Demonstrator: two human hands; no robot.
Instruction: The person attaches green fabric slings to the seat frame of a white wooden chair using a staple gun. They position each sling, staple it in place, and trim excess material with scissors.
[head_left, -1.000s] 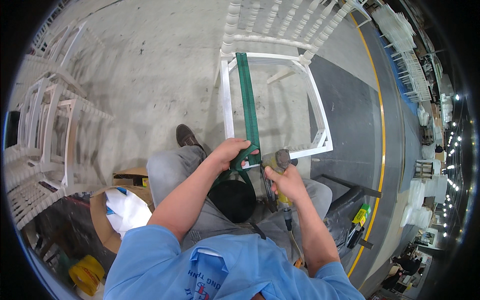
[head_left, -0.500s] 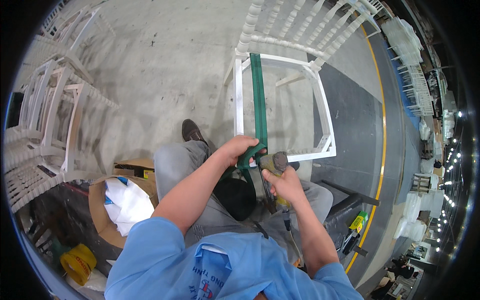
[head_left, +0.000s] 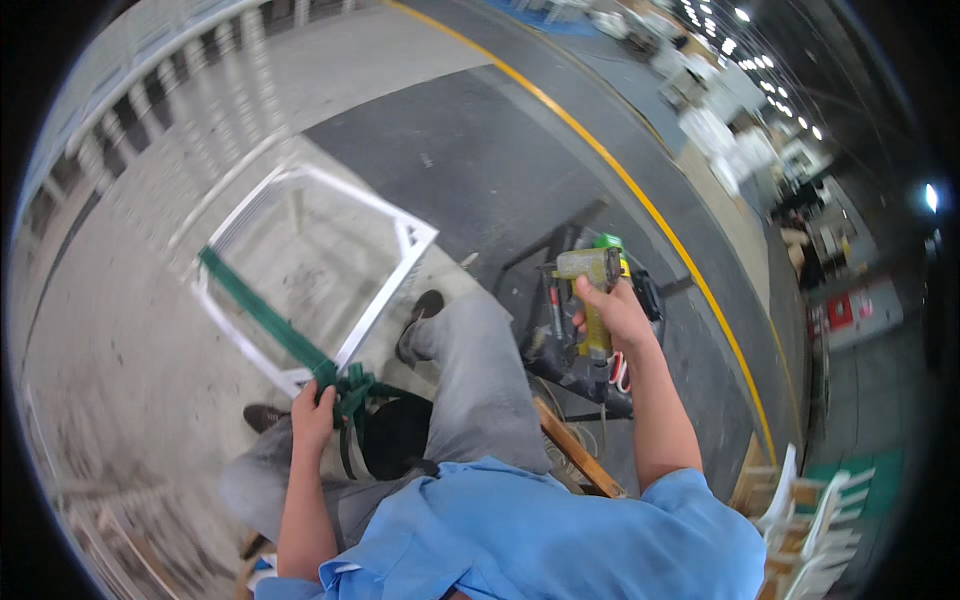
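My left hand [head_left: 313,412] pinches a green webbing strap [head_left: 265,310] at the near edge of a white chair's seat frame [head_left: 390,295]. The strap runs across the seat opening to the far rail, and its loose length bunches beside my fingers. Out to the right, my right hand [head_left: 618,315] grips a yellow staple gun [head_left: 592,265] by its handle, apart from the chair. The gun is over a low dark stand [head_left: 548,352]. Spindles of the chair's back [head_left: 185,110] rise at the far left, blurred.
On the stand lie a green and yellow box, partly hidden, and red-handled scissors [head_left: 621,373]. A wooden bar [head_left: 575,450] is by my right side. White chair parts [head_left: 815,520] stand at the lower right. A yellow line [head_left: 640,190] crosses the floor.
The view has swung to the right. My right hand has carried the staple gun from the seat's near rail over to the stand. My left hand stays on the strap.
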